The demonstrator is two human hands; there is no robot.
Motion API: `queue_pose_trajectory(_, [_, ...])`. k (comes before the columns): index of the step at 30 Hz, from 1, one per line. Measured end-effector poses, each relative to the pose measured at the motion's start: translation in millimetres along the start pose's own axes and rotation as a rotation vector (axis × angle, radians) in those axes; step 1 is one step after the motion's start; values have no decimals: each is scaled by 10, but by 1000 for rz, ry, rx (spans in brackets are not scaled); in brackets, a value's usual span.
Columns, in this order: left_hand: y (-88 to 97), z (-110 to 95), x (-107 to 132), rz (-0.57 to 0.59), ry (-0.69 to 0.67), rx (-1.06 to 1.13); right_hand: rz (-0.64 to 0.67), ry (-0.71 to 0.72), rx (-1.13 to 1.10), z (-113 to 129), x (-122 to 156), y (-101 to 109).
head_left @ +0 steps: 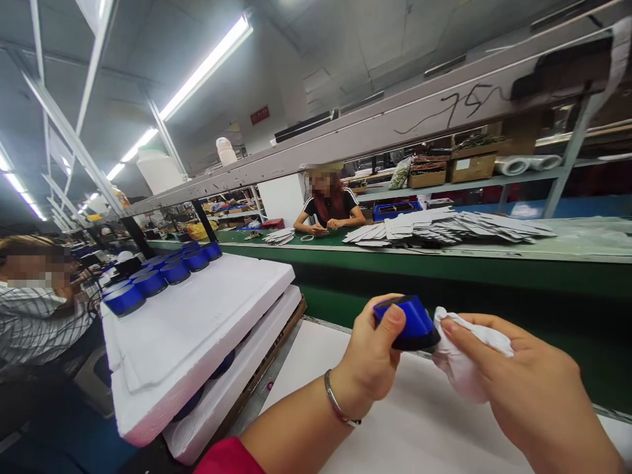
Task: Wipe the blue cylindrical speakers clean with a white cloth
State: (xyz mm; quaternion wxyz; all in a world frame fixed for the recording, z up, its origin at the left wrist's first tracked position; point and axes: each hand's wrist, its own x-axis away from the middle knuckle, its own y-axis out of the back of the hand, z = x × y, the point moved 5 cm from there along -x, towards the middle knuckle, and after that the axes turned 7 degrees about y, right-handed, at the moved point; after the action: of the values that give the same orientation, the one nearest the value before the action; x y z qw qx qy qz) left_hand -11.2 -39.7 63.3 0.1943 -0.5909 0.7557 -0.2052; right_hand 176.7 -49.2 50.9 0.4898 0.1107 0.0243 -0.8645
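Observation:
My left hand (371,359) is closed around a small blue round part (409,322) with a dark base, held above the white work surface (405,421). A metal bangle sits on that wrist. Pressed against the right side of the part is a crumpled white cloth (461,359), which my right hand (523,382) grips with its fingers pinched together.
Stacked white foam trays (197,329) at my left carry several blue round parts (148,283) along their far edge. A green conveyor (444,263) runs across, with piles of flat white cards (444,227). One person sits opposite, another at the far left. Shelves hold cardboard boxes (471,164).

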Motion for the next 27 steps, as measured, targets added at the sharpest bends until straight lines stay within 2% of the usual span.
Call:
queue_pose_trajectory(3, [40,10,-70,-4,39,80,-5,11,35,95,148,-1])
queue_pose_trajectory(6, [78,17,-105,-24,55,80,63,213,128,217,299,-96])
queue_pose_trajectory(8, [84,21,-111,-10,55,75,93,261,188,208,309,-139])
queue_pose_trajectory(12, [79,30,-129,49,90,106,31,96,229,94,126,-44])
queue_pose_trajectory(15, [53,44,-149,128,182,153,-29,7,205,126,32,69])
queue_pose_trajectory(19, [22,60,-148,220,279,203,-80,-54,130,222,74,110])
queue_pose_trajectory(27, [128,114,-167,129,255,110,-43,-19,132,192,85,37])
